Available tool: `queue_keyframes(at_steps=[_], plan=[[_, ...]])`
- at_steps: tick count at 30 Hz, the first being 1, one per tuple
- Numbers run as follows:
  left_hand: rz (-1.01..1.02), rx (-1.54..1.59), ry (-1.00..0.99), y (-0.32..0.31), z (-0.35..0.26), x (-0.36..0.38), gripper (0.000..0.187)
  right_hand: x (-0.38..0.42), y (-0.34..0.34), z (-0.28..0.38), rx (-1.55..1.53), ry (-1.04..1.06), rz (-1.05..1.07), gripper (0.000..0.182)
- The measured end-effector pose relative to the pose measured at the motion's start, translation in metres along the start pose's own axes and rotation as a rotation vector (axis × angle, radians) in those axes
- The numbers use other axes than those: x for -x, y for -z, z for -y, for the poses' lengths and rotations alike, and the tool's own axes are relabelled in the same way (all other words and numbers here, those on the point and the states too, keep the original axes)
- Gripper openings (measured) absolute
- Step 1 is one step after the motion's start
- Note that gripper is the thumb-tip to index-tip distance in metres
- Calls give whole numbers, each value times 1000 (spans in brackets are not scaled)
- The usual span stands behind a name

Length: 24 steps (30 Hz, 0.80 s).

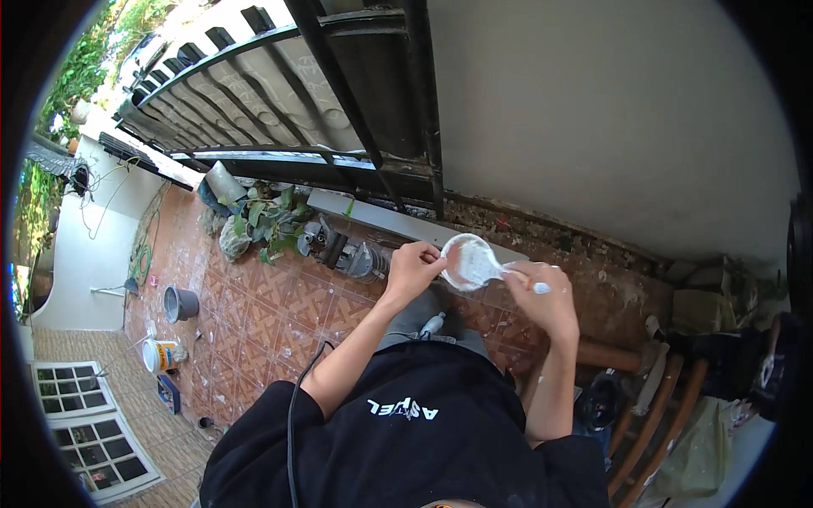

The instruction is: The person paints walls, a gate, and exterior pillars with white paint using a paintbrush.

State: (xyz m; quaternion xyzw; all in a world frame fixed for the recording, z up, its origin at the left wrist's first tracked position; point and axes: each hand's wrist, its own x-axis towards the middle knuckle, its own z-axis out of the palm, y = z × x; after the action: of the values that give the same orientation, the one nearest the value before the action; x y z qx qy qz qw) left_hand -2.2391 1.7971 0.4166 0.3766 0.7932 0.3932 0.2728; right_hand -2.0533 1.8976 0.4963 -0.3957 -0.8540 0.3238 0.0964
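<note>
A small round white tub (465, 285) with white paint smeared inside is held up in front of my body. My left hand (413, 273) pinches its left rim between thumb and fingers. At the tub's right side, my right hand (544, 298) is closed around the handle of a paintbrush (479, 264). The brush's broad white end lies over the mouth of the tub, and its light handle passes between my fingers. My legs and a small white bottle (434, 324) show below the tub.
A black metal gate (373, 93) and a grey wall (593, 110) stand ahead. Along the wall lie a motor-like machine (339, 250), a leafy plant (269, 222) and a long pale bar (381, 218). Buckets (179, 305) stand left on the tiles; wooden furniture (656, 423) is at right.
</note>
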Motion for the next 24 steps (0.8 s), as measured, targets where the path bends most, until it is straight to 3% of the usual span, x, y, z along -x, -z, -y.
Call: queue_keyframes(at_steps=[6, 8, 12, 15, 20, 24], plan=[[-113, 192, 89, 14, 8, -40, 17, -39, 1, -33, -368, 56, -171, 20], [-153, 212, 95, 20, 6, -56, 16, -52, 2, -33, -651, -119, -78, 21], [-181, 289, 106, 30, 10, -92, 16, -78, -10, -28, -873, -242, -92, 22], [-186, 325, 97, 38, 13, -120, 16, -100, -16, -24, -1240, -378, -103, 23], [-185, 352, 69, 49, 15, -160, 16, -135, -16, -12, -1584, -577, -8, 25], [-199, 341, 17, 57, 18, -183, 16, -155, -15, -12, -1772, -525, 37, 23]])
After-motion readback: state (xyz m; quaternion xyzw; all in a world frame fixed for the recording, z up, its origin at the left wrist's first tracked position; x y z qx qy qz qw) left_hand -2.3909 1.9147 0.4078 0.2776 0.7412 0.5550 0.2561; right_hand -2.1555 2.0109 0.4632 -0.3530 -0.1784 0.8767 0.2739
